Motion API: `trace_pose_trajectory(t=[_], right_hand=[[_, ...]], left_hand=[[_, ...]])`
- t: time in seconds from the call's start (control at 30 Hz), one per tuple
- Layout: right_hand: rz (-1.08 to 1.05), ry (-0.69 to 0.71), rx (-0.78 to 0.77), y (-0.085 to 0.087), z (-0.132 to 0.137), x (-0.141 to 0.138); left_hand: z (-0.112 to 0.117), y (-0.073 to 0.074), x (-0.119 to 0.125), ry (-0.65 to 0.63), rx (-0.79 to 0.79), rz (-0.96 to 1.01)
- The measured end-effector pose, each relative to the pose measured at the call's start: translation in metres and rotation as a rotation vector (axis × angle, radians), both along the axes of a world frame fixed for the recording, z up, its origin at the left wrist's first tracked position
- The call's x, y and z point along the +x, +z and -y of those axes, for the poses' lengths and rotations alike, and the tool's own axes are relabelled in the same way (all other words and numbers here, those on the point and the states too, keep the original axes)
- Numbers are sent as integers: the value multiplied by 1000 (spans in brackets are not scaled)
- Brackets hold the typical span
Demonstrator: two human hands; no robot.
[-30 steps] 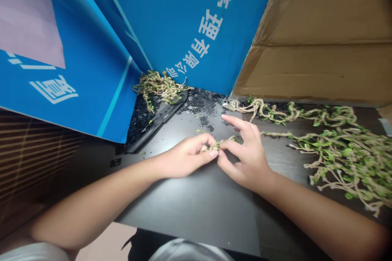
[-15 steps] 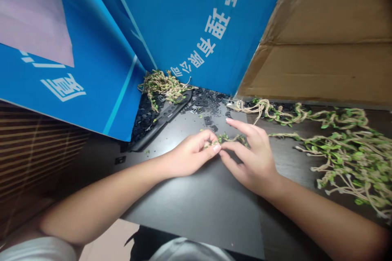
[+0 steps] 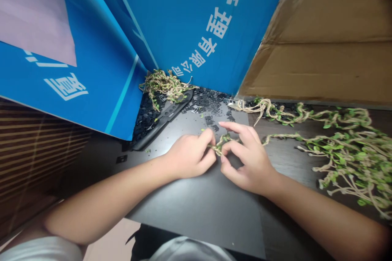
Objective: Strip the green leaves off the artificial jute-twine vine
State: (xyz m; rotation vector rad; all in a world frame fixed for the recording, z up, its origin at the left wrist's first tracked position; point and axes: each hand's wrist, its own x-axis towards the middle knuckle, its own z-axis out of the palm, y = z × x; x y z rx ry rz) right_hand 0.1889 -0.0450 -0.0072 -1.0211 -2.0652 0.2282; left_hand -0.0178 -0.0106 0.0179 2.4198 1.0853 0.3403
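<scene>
Between my hands runs a twine cord with small green leaves, just above the grey work surface. My left hand is closed, thumb and curled fingers pinching the cord's left part. My right hand pinches the same cord between thumb and index finger, while another finger stretches out. Part of the cord is hidden behind the right fingers. To the right, a length of twine leads toward a large heap of leafy twine cords with several knotted pale ends.
A second bundle of leafy twine lies at the back by the blue panel. Beside it a dark, long-handled tool rests among small black scraps. Cardboard stands at the back right; more twine runs along its foot.
My left fingers have curled in more tightly, and the left hand has drawn slightly away from the right. More of the leafy cord now shows between them.
</scene>
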Motion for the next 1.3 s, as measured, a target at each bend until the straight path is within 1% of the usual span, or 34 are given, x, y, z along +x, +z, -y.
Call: trace_pose_trajectory(t=[0.1,0.27,0.37,0.5,0.63,0.87,1.07,1.2,1.3], right_hand=[[1,2,-24,0,0,0],[3,-27,-48,0,-1,1],[4,-37,-49,-1,-2,2],[21,-44,-37,-3,-4,2],[39,-59,-34,-5,-7,0],[108,-69,-32,-4,-4,-1],[185,-92,7,-4,-1,-1],[184,-105,23,-3,-1,0],[162,-117,31,-3,-2,1]], left_hand=[[-1,-1,0,-32,72,-46],[-3,0,0,-134,200,-195],[-5,0,-1,-172,236,-235],[-8,0,-2,-179,235,-277],[-9,0,-2,-159,243,-341],[-7,0,2,-170,242,-401],[-6,1,3,-185,232,-416],[-6,2,3,-203,222,-412],[-6,3,3,-194,206,-416]])
